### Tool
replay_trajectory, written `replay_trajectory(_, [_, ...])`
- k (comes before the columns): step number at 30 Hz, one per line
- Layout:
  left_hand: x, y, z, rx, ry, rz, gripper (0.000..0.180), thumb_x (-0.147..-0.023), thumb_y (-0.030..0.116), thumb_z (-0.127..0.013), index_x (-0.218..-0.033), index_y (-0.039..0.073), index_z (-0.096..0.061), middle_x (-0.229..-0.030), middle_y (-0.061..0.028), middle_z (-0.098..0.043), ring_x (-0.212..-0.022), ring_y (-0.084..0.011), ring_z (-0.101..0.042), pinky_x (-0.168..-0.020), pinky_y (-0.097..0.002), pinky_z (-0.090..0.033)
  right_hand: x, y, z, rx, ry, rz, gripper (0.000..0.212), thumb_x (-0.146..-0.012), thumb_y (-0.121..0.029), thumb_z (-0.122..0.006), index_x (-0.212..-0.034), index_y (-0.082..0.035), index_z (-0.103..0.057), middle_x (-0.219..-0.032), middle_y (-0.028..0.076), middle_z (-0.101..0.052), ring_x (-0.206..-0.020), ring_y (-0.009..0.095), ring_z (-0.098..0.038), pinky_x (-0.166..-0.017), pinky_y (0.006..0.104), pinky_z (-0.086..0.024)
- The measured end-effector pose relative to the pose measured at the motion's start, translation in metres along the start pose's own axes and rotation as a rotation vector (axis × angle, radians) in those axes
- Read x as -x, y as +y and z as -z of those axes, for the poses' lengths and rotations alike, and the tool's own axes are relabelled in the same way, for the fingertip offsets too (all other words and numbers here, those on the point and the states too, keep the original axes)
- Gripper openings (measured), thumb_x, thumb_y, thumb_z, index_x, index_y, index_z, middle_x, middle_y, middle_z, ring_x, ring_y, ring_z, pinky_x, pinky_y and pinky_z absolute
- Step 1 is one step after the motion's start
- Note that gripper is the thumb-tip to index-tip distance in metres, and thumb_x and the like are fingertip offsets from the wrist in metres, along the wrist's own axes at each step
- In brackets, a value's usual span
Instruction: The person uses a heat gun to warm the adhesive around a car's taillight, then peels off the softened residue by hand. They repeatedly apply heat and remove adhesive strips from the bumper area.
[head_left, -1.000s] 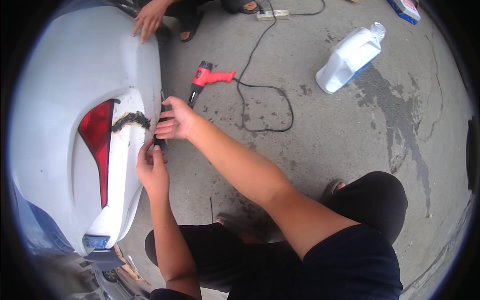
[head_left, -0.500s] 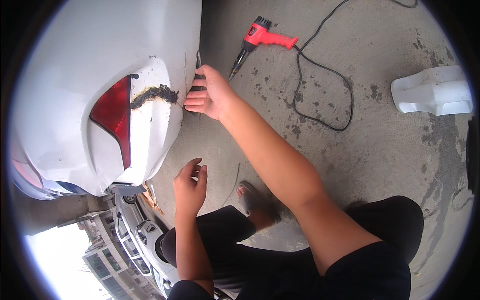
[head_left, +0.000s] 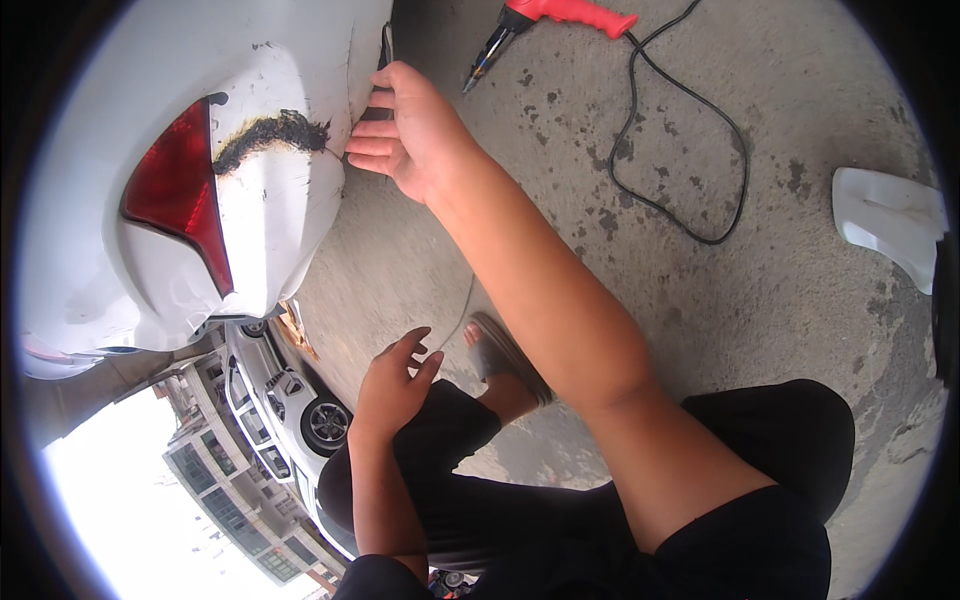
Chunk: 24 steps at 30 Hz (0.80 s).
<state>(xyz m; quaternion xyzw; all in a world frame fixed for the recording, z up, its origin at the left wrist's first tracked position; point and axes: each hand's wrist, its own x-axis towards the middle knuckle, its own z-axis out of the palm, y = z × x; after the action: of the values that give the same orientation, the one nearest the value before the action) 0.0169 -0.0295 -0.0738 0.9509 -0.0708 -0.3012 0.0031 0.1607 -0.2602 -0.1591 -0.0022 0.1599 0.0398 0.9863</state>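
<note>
A white car bumper (head_left: 90, 60) fills the upper left, with a red lamp (head_left: 178, 190) set in it. From the lamp toward the bumper's edge runs a dark, scorched, rough seam (head_left: 270, 133). My right hand (head_left: 410, 135) is at that edge, its fingers stretched and spread, their tips touching the edge or just behind it. A thin dark and shiny piece (head_left: 387, 45) shows just above its thumb; whether the hand touches it I cannot tell. Lower down, my left hand (head_left: 395, 385) hangs in the air with loosely bent fingers apart, holding nothing.
A red heat gun (head_left: 575, 12) with a dark metal nozzle lies on the stained concrete, its black cord (head_left: 745, 170) looped to the right. At far right lies a white plastic part (head_left: 885, 215). My sandalled foot (head_left: 495, 350) stands below; a parked white car (head_left: 290, 400) is at lower left.
The view has shifted, so the bumper and heat gun sit higher in the picture. My right hand stays at the bumper edge; my left hand keeps its loose pose.
</note>
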Motion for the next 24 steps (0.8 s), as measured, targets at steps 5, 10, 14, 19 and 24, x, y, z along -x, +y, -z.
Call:
replay_trajectory(5, [-0.001, 0.002, 0.001, -0.011, -0.003, -0.007, 0.046, -0.097, 0.023, -0.073, -0.137, 0.002, -0.064, -0.109, -0.0231, -0.074, -0.091, -0.0337, -0.075, -0.080, -0.0399, -0.059, 0.000, -0.001, 0.000, 0.026, 0.007, 0.001, 0.075, -0.093, -0.044, -0.061, -0.144, 0.010, -0.048, -0.132, 0.031, -0.058, -0.119, 0.041, -0.063, -0.109, 0.0504, -0.048])
replay_trajectory(10, [-0.003, 0.010, 0.000, 0.020, -0.019, 0.012, 0.047, -0.097, 0.023, -0.072, -0.138, 0.002, -0.063, -0.111, -0.0241, -0.074, -0.094, -0.0351, -0.075, -0.082, -0.0402, -0.058, 0.002, 0.000, 0.006, 0.072, -0.082, 0.030, 0.081, -0.093, -0.046, -0.061, -0.149, 0.009, -0.043, -0.134, 0.033, -0.056, -0.123, 0.041, -0.062, -0.113, 0.0500, -0.046])
replay_trajectory(14, [-0.004, 0.013, -0.002, -0.041, -0.013, -0.023, 0.047, -0.098, 0.024, -0.072, -0.138, 0.002, -0.063, -0.111, -0.0240, -0.074, -0.094, -0.0353, -0.074, -0.082, -0.0403, -0.058, 0.002, 0.003, 0.007, 0.054, -0.070, 0.036, 0.083, -0.091, -0.045, -0.065, -0.150, 0.009, -0.042, -0.133, 0.032, -0.056, -0.123, 0.041, -0.062, -0.113, 0.0493, -0.046])
replay_trajectory(19, [-0.002, 0.020, -0.002, -0.037, -0.024, -0.038, 0.047, -0.098, 0.026, -0.072, -0.138, 0.003, -0.063, -0.110, -0.0233, -0.074, -0.092, -0.0353, -0.074, -0.081, -0.0404, -0.058, 0.000, 0.004, 0.007, 0.053, -0.076, 0.030, 0.087, -0.090, -0.046, -0.066, -0.152, 0.009, -0.039, -0.133, 0.031, -0.055, -0.123, 0.041, -0.062, -0.113, 0.0495, -0.046])
replay_trajectory(24, [-0.003, 0.030, -0.002, -0.035, -0.031, -0.077, 0.048, -0.098, 0.027, -0.072, -0.138, 0.003, -0.063, -0.113, -0.0237, -0.073, -0.092, -0.0355, -0.073, -0.081, -0.0407, -0.058, 0.000, 0.000, 0.008, 0.042, -0.095, 0.000, 0.086, -0.091, -0.048, -0.065, -0.152, 0.008, -0.040, -0.135, 0.031, -0.053, -0.125, 0.041, -0.060, -0.114, 0.0499, -0.045])
